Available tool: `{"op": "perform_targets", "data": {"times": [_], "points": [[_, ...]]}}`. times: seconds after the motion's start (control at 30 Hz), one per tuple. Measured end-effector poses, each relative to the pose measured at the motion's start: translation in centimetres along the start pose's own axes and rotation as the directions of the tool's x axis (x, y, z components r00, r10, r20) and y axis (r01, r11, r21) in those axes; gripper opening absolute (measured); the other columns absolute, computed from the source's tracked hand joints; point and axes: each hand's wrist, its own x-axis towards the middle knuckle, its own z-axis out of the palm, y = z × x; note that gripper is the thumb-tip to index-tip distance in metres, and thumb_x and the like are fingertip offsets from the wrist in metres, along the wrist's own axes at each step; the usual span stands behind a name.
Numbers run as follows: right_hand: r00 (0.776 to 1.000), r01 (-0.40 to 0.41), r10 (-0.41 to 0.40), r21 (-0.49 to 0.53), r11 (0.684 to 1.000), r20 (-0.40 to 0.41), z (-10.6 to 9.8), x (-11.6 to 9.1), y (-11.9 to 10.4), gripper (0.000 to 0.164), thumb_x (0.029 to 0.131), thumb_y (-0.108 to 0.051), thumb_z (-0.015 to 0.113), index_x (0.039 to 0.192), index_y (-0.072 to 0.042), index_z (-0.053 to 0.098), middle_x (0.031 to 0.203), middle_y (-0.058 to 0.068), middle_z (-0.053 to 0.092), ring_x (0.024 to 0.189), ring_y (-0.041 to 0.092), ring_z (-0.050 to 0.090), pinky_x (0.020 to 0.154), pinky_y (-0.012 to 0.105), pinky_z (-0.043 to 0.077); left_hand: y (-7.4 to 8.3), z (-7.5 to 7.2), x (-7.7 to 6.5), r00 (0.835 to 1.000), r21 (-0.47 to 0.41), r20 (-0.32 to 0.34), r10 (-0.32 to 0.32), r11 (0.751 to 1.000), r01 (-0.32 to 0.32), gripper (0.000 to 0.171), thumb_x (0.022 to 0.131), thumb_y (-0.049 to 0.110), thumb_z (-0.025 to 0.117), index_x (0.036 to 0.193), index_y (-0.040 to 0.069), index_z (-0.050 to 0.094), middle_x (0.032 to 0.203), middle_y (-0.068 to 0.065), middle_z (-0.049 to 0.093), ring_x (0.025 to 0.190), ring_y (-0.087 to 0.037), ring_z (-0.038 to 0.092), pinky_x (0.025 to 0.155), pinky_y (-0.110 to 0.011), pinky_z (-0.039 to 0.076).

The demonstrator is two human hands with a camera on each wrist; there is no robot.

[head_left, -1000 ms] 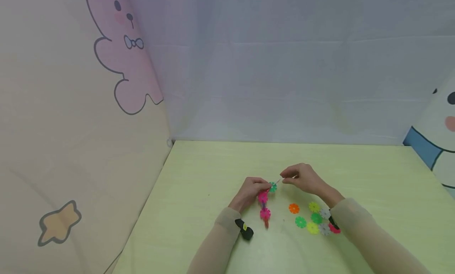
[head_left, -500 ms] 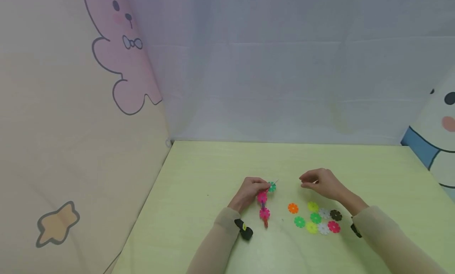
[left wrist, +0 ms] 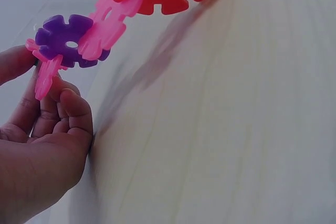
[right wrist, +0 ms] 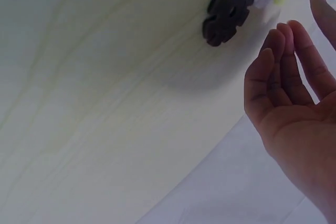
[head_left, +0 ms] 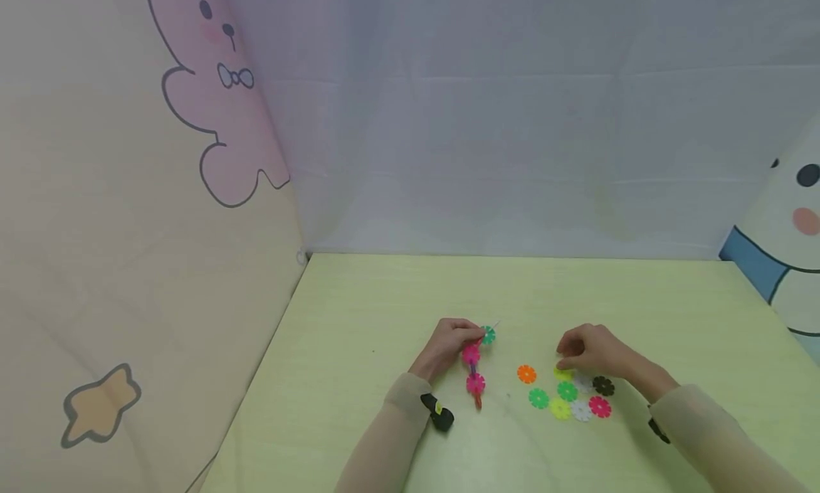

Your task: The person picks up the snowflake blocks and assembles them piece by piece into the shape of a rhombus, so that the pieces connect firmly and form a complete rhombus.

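Fabric [head_left: 512, 137] in a bluish lilac hangs along the far side, and a beige covering [head_left: 128, 265] with a pink bear figure [head_left: 230, 123] runs down the left. Below spreads a pale yellow-green table [head_left: 359, 294]. Light sleeves [head_left: 384, 436] reach in from the near edge.

The left hand [head_left: 448, 347] pinches the far end of a chain [head_left: 475, 383] between thumb and fingers, beside a green-teal disc [head_left: 489, 334]. From there the chain of notched discs runs toward the near side: pink, purple, pink, then red at the near tip.

To the right, the right hand [head_left: 592, 349] is bent with thumb and fingers apart, with no disc visible between them; its thumb is over a yellow disc [head_left: 564, 374]. Whether it touches the disc I cannot tell.

Around and nearer lie other loose discs: orange [head_left: 527, 373] leftmost, two green [head_left: 566, 391], a second yellow [head_left: 560, 408], two whitish [head_left: 581, 410], one black [head_left: 603, 385] at the right and one pinkish red [head_left: 599, 407].
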Motion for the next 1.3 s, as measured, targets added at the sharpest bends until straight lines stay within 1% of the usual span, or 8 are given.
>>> {"op": "perform_targets", "data": {"times": [0.17,0.33,0.6,0.77,1.1,1.3], "points": [[1.000,-0.001,0.002,-0.021,1.000,0.024,0.51,-0.26,0.20,0.024,0.073,-0.027,0.084,0.083,-0.014,0.067,0.076,-0.006,0.058,0.072,0.015,0.051,0.064,0.030,0.046,0.00,-0.05,-0.10,1.000,-0.007,-0.011,-0.009,1.000,0.009,0.014,0.080,0.011,0.076,0.083,-0.002,0.072,0.076,-0.006,0.065,0.066,-0.012,0.055,0.058,-0.022,0.044],[0.999,-0.015,0.016,-0.016,1.000,0.029,0.74,-0.37,0.05,0.026,0.072,-0.027,0.085,0.083,-0.013,0.066,0.075,-0.005,0.056,0.072,0.016,0.049,0.063,0.030,0.045,0.08,-0.04,-0.19,1.000,-0.003,-0.008,-0.008,1.000,0.008,0.013,0.080,0.011,0.076,0.083,-0.002,0.073,0.077,-0.007,0.066,0.068,-0.012,0.055,0.060,-0.022,0.044],[0.998,0.054,-0.054,-0.030,0.998,0.029,0.81,-0.34,0.21,0.024,0.073,-0.024,0.084,0.081,-0.014,0.064,0.073,-0.005,0.052,0.070,0.015,0.047,0.061,0.028,0.042,0.16,-0.03,-0.21,1.000,0.001,-0.008,-0.005,1.000,0.005,0.013,0.081,0.011,0.076,0.083,-0.001,0.073,0.077,-0.007,0.066,0.068,-0.012,0.055,0.060,-0.022,0.044],[0.998,0.052,-0.051,-0.026,0.998,0.025,0.92,-0.38,0.11,0.022,0.074,-0.021,0.083,0.081,-0.013,0.063,0.074,-0.006,0.053,0.070,0.015,0.047,0.062,0.028,0.043,0.17,-0.02,-0.26,1.000,0.015,-0.014,-0.006,1.000,0.007,0.013,0.081,0.012,0.076,0.083,-0.001,0.073,0.078,-0.007,0.066,0.069,-0.012,0.056,0.060,-0.022,0.045],[1.000,0.009,-0.009,-0.011,1.000,0.005,0.90,-0.70,-0.35,0.021,0.075,-0.015,0.082,0.082,-0.009,0.064,0.075,-0.004,0.054,0.070,0.016,0.048,0.062,0.030,0.044,-0.08,0.01,-0.08,1.000,0.015,0.003,0.011,1.000,-0.011,0.012,0.080,0.012,0.076,0.082,0.000,0.073,0.076,-0.006,0.066,0.067,-0.011,0.055,0.060,-0.022,0.044],[0.998,-0.002,0.002,-0.005,1.000,-0.061,0.74,-0.46,-0.48,0.016,0.079,-0.011,0.078,0.082,-0.009,0.062,0.074,-0.005,0.056,0.067,0.015,0.050,0.062,0.029,0.045,0.07,0.06,-0.18,1.000,0.019,0.003,0.001,1.000,-0.001,0.013,0.080,0.013,0.076,0.082,0.000,0.073,0.077,-0.006,0.067,0.069,-0.012,0.056,0.060,-0.022,0.044]]}}
